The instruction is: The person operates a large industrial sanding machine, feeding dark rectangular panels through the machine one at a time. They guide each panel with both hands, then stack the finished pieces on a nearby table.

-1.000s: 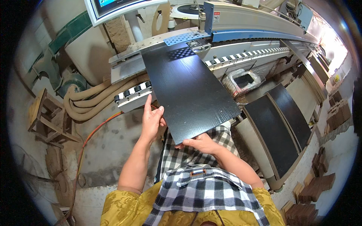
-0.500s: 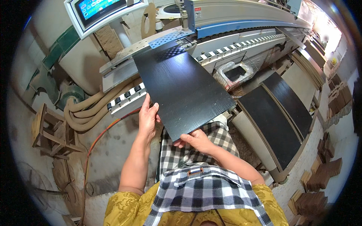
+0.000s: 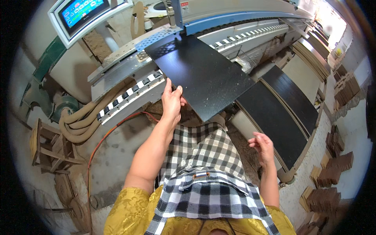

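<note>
A black rectangular panel (image 3: 207, 78) with a faint grain slants across the front of a long machine. Its far end lies under the blue perforated plate (image 3: 154, 38). My left hand (image 3: 172, 102) grips the panel's left edge, thumb on top and fingers mostly hidden below. Off the panel altogether, my right hand (image 3: 261, 148) is held in the air with loosely bent fingers and nothing in them. It is nearest to the black panels (image 3: 274, 121) lying in stacks at my right.
The machine's roller track (image 3: 131, 93) runs along its front. A touch screen (image 3: 84, 11) stands at far left, above thick ribbed hoses (image 3: 80, 125). A wooden stool (image 3: 55, 147) and a red-orange hose (image 3: 96, 149) are on the left. Brown board stacks (image 3: 323, 199) line the right wall.
My right hand has let go of the panel's near edge and moved right. The panel has turned, its near end swinging right, while my left hand keeps hold. The view has shifted too.
</note>
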`<control>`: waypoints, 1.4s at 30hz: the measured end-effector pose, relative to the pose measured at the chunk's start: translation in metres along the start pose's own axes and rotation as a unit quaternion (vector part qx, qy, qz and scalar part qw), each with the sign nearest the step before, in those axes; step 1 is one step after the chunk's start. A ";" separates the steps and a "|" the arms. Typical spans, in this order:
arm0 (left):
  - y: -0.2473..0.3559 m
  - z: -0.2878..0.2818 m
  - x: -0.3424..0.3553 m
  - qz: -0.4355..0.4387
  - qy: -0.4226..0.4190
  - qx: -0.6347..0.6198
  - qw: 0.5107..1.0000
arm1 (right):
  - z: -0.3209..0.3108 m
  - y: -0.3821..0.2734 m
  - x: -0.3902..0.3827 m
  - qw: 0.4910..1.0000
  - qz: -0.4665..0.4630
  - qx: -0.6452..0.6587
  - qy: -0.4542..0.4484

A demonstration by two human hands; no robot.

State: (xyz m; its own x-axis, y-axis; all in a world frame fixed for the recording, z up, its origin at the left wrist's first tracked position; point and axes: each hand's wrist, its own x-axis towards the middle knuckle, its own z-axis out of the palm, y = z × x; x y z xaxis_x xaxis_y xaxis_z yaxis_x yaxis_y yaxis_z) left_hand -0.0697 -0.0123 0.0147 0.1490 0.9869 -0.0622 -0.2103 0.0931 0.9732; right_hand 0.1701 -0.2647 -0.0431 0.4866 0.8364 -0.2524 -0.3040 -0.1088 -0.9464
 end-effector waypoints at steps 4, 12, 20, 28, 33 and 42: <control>-0.001 0.032 0.010 0.000 0.006 0.032 0.999 | -0.066 0.001 -0.014 0.982 -0.059 -0.077 0.160; -0.100 0.088 0.027 -0.064 -0.115 0.159 0.979 | -0.174 0.026 -0.059 0.721 -0.111 -0.491 0.476; -0.181 0.156 0.057 -0.056 -0.313 0.482 0.817 | -0.222 0.069 -0.042 0.837 -0.055 -0.279 0.468; -0.194 0.140 0.050 -0.040 -0.323 0.391 0.861 | -0.241 0.066 -0.051 0.835 -0.035 -0.230 0.498; -0.207 0.100 0.010 -0.090 -0.168 0.250 0.949 | -0.234 0.055 -0.088 0.854 0.078 -0.123 0.499; -0.128 0.029 -0.050 -0.254 -0.062 -0.010 0.965 | -0.210 0.086 -0.123 0.920 -0.004 -0.126 0.371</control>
State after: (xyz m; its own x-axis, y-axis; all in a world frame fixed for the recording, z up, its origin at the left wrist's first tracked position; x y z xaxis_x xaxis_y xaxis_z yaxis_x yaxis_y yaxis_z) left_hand -0.0221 -0.0778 -0.0999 0.3513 0.7896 -0.5031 -0.0981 0.5654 0.8189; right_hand 0.2559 -0.4901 -0.1361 0.9413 0.2517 -0.2248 -0.1437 -0.3038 -0.9418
